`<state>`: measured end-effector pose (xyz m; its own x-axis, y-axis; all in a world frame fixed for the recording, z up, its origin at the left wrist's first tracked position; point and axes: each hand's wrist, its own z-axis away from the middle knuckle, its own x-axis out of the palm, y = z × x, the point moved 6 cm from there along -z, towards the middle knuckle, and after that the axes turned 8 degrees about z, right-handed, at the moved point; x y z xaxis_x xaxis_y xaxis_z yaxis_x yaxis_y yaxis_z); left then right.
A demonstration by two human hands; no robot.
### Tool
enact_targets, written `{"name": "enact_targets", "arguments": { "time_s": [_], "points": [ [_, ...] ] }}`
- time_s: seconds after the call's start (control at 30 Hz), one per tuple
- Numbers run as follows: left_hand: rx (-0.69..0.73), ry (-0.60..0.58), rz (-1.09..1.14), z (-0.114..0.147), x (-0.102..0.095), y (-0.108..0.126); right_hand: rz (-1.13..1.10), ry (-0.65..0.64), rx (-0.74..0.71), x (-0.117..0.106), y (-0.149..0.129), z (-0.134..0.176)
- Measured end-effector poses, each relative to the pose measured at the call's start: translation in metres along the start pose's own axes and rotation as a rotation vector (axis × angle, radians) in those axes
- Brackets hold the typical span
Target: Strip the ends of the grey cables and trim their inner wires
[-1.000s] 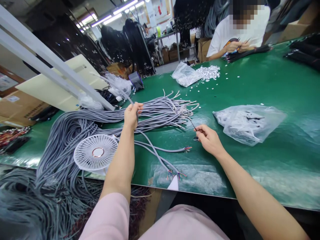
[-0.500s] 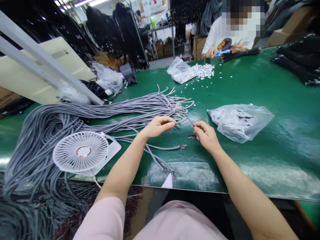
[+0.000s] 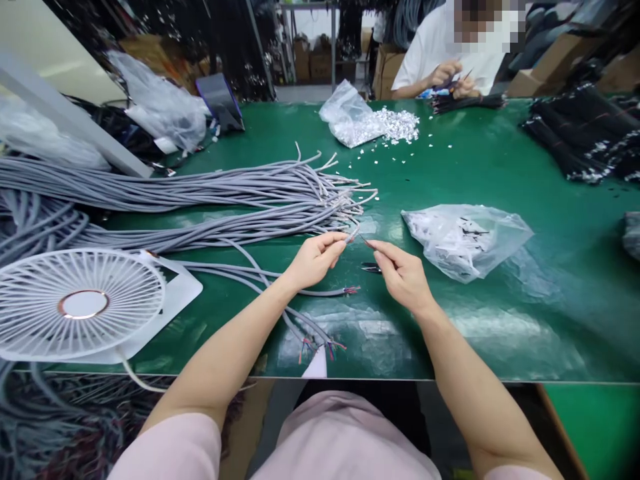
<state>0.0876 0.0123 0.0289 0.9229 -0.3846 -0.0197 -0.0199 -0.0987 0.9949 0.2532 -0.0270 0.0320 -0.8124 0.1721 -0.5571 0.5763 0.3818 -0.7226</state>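
Note:
The end of a grey cable (image 3: 353, 234) is pinched between the thumb and fingers of my left hand (image 3: 320, 257). My right hand (image 3: 400, 270), closed to its right, pinches a thin dark strand (image 3: 365, 239) that points toward the cable end. I cannot tell if the strand touches it. Dark pointed tool tips (image 3: 371, 267) show just under my right fingers; whether that hand holds the tool is hidden. Behind my left hand lies a bundle of grey cables (image 3: 280, 193). Nearer me, several cable ends with bared coloured wires (image 3: 327, 345) lie on the green table (image 3: 380, 360).
A white fan (image 3: 85, 303) stands at the left. On the right is a clear bag of white pieces (image 3: 465, 240). Small silvery bits (image 3: 400, 125) spill from a bag farther back. Across the table, a person (image 3: 425, 60) works near black cable bundles (image 3: 585, 130).
The view has shifted, so the fan and cables sit farther left. The cable end in my left hand now points up, and the strand in my right hand is closer to it.

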Motion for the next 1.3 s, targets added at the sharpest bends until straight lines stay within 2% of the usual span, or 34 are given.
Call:
{"name": "enact_targets", "arguments": {
  "time_s": [0.3, 0.53, 0.63, 0.73, 0.87, 0.93, 1.0, 1.07, 1.17, 1.3],
  "points": [
    [-0.011, 0.019, -0.065, 0.001, 0.000, 0.002, 0.037, -0.036, 0.059, 0.001, 0.000, 0.001],
    [0.093, -0.013, -0.312, 0.006, 0.009, 0.004, 0.058, -0.059, 0.042, 0.001, 0.001, 0.000],
    [0.109, -0.045, -0.366, 0.009, 0.012, 0.003, 0.057, -0.122, -0.010, -0.001, -0.003, 0.000],
    [0.098, -0.008, -0.372, 0.005, 0.009, -0.001, 0.005, -0.181, -0.089, -0.004, -0.018, 0.005],
    [0.025, 0.074, -0.371, -0.005, -0.001, -0.012, -0.142, -0.399, -0.261, 0.008, -0.046, 0.018],
    [-0.007, 0.063, -0.292, -0.008, -0.003, -0.015, -0.124, -0.363, -0.201, 0.009, -0.041, 0.016],
    [-0.033, 0.047, -0.182, -0.008, -0.004, -0.015, -0.033, -0.257, -0.062, 0.006, -0.023, 0.011],
    [-0.066, 0.040, -0.091, -0.006, -0.004, -0.014, 0.065, -0.206, 0.021, 0.005, -0.006, 0.006],
    [-0.102, 0.045, -0.033, -0.003, -0.006, -0.012, 0.144, -0.191, 0.045, 0.007, 0.006, 0.003],
    [-0.095, 0.031, -0.052, -0.001, -0.005, -0.012, 0.156, -0.168, 0.062, 0.009, 0.005, 0.004]
  ]
}}
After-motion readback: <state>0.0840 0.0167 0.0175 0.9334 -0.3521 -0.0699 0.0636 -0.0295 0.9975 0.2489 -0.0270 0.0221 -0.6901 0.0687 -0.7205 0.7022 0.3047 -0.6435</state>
